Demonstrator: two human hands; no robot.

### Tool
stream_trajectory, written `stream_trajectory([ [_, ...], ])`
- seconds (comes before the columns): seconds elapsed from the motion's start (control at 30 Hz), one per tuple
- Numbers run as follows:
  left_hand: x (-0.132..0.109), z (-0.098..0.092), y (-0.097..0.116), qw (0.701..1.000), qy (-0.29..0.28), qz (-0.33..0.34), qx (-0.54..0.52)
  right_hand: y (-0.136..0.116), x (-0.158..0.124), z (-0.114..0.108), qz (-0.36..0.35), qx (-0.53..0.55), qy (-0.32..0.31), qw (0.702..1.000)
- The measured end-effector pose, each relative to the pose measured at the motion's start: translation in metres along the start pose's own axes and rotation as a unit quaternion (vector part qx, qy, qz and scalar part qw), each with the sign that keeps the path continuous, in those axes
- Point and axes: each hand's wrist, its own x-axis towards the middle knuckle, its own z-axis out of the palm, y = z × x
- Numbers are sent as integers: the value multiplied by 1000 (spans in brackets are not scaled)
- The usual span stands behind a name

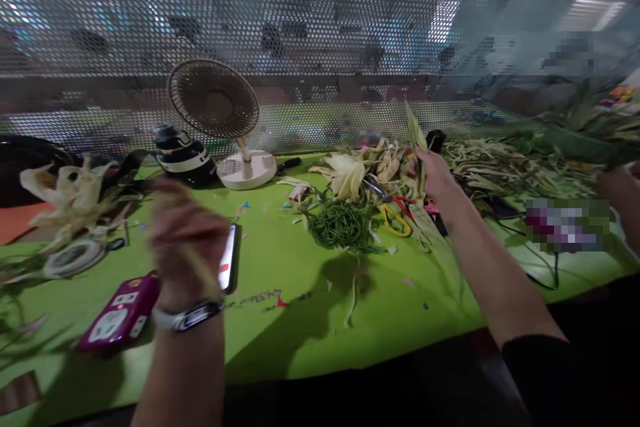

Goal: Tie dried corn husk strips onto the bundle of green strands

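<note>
My left hand (pixel 186 240), with a watch on the wrist, is raised over the green table (pixel 300 340) and smeared by motion; a thin pale strip seems to run through its closed fingers. My right hand (pixel 434 173) reaches to the far middle of the table and is closed round a pale green palm-leaf strip (pixel 416 137) that stands upright. Beside that hand lie a heap of cream leaf pieces (pixel 350 173), a tangle of green strands (pixel 343 225) and yellow-handled scissors (pixel 396 220).
A small desk fan (pixel 215 103) and a black-and-white flask (pixel 180 153) stand at the back before a perforated screen. A phone (pixel 230 260), a magenta power strip (pixel 123 313) and a tape roll (pixel 70 259) lie at left. Leaf scraps (pixel 500 167) pile at right, near another person's arm (pixel 623 193).
</note>
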Motion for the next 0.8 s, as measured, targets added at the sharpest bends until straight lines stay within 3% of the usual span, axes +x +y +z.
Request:
stream_trajectory([
  [0.07, 10, 24, -47, 997, 24, -74, 14, -1, 18, 13, 2, -97, 57, 994],
  [0.13, 18, 38, -87, 983, 33, -169, 70, 0, 12, 30, -22, -131, 70, 989],
  [0.17, 20, 40, -102, 980, 49, -176, 83, 0, -1, 39, -76, -182, 61, 979],
  [0.23, 20, 39, -121, 979, 52, -174, 89, 3, -37, 56, -178, -198, -28, 964],
  [0.3, 15, 37, -131, 980, 42, -171, 97, 5, -77, 70, -223, -147, -99, 959],
  [0.4, 1, 36, -139, 972, -21, -185, 141, 7, -115, 85, -131, -54, -183, 973],
  [0.47, -8, 37, -144, 963, -52, -196, 180, 9, -120, 90, -76, 0, -200, 977],
  [0.6, -18, 36, -148, 943, -71, -228, 230, 13, -115, 92, -51, 36, -189, 980],
  [0.8, -18, 34, -150, 944, -80, -224, 227, 13, -126, 96, 15, 80, -251, 965],
])
